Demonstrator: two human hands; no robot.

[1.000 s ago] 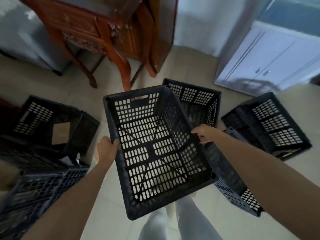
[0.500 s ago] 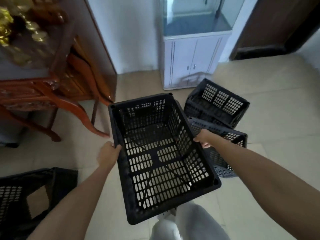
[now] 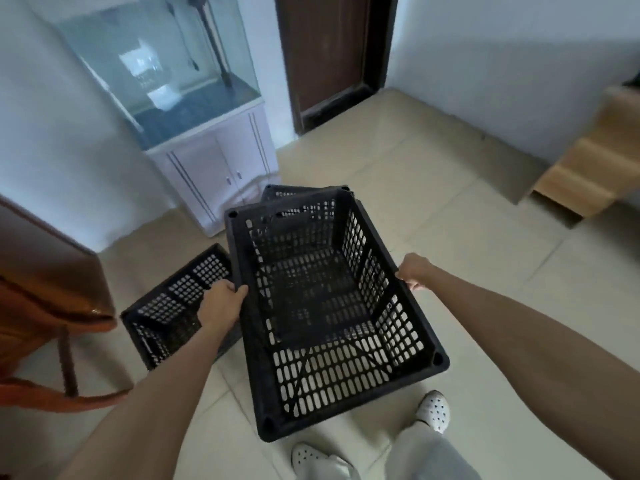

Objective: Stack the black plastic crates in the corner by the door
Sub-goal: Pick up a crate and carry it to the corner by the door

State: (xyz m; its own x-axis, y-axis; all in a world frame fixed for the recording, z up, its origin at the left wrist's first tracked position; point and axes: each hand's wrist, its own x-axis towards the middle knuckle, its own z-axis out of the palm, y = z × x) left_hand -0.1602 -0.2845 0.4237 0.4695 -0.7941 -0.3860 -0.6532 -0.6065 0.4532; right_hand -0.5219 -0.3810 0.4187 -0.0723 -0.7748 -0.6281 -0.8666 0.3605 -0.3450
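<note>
Now the view has swung to the right compared with half a second ago. The door (image 3: 325, 53), then at the upper right edge, stands straight ahead beyond both hands, and the glass tank (image 3: 156, 64) on its white cabinet (image 3: 221, 174) has slid off to the far left. The two floor crates that lay to the right of the right hand have changed sides. The second crate (image 3: 173, 303) now sits on the floor just left of the left hand, and the third crate (image 3: 304, 189) shows only its far rim beyond the load.

The grip is unchanged. The left hand (image 3: 221, 303) curls round the left long rim of the carried crate (image 3: 318, 306), thumb over the top edge. The right hand (image 3: 414, 271) clasps the right long rim, fingers wrapped under it. The carried crate hangs between the two hands above the tiled floor (image 3: 467, 237), open side up, its far end overlapping the third crate. Two white shoes (image 3: 434, 408) show below the hands.
</note>
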